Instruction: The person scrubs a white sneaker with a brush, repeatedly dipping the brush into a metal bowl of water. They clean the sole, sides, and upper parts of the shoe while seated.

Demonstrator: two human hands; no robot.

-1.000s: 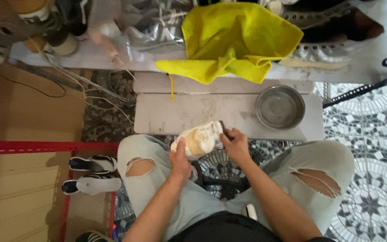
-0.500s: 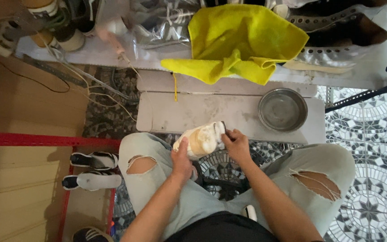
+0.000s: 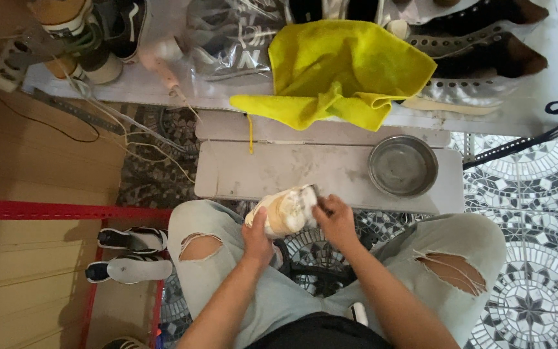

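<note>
Gripping one pale shoe [image 3: 283, 210] — left hand [image 3: 258, 236] clamped, right hand [image 3: 334, 220] pinching brush [image 3: 311, 191], one bowl [image 3: 403, 165]

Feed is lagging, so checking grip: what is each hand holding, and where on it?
Left hand grips the pale shoe around its near end. Right hand holds a small dark tool, too blurred to name, against the shoe's far end.

Left hand [image 3: 258, 238]: mine, forearm running up from the near edge, fingers curled shut in a grip, thumb lying on top. Right hand [image 3: 334, 220]: forearm angled in from the near right, wrist bent left, fingers pinched closed (tips blurred), close beside the left.
</note>
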